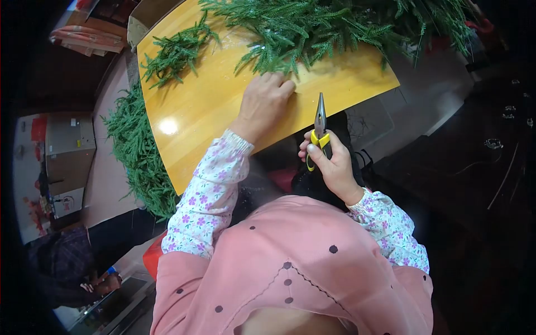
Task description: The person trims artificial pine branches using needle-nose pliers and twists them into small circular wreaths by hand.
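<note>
Right hand [333, 163] is clasping the pliers [320, 118] by the handles [319, 140]; left hand [264, 101] is resting by the sprigs [312, 34] on the table [195, 131], its grip impossible to tell. Those sprigs are looking light, springy, likely best held near the base.

The left hand [263, 103] has its fingertips curled out of sight, so I can't tell whether they pinch anything. The right hand [336, 168] hides part of the pliers [320, 121]. The big pile of sprigs [312, 28] runs off the top edge (those glints [493, 144] in the dark at right are too small to name).
</note>
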A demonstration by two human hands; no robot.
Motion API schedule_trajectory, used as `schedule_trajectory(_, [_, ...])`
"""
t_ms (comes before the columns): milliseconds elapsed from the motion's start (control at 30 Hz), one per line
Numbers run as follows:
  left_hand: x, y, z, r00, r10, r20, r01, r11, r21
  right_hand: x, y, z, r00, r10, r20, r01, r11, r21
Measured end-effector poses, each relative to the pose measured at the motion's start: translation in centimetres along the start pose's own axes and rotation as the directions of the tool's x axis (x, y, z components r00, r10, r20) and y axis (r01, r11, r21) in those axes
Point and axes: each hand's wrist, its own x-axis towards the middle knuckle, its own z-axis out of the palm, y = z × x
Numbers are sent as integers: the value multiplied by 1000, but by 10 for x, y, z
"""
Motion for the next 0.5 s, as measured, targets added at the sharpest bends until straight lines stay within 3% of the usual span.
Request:
schedule_trajectory(67, [-14,1,-11,998,-49,27,52,993,-105,2,0,-3,1000,5,6,-5,1000,-27])
schedule_trajectory(167, [-35,0,-27,986,-155,-55,146,979,-140,6,-2,-8,1000,10,8,-10,1000,-28])
schedule_trajectory(200, [-46,0,-33,962,-272,0,268,948,-175,8,-2,-10,1000,6,15,-6,999,-39])
schedule_trajectory(300, [-63,5,-32,910,-404,-98,382,906,-182,8,-6,-12,1000,-6,8,6,999,-40])
schedule_trajectory(333, [-73,6,-27,906,-423,-7,416,894,-166,8,-8,-12,1000,-7,8,7,1000,-28])
schedule_trajectory(500, [-67,30,-4,919,-383,93,392,913,-114,6,-17,-13,999,-30,-11,30,999,13])
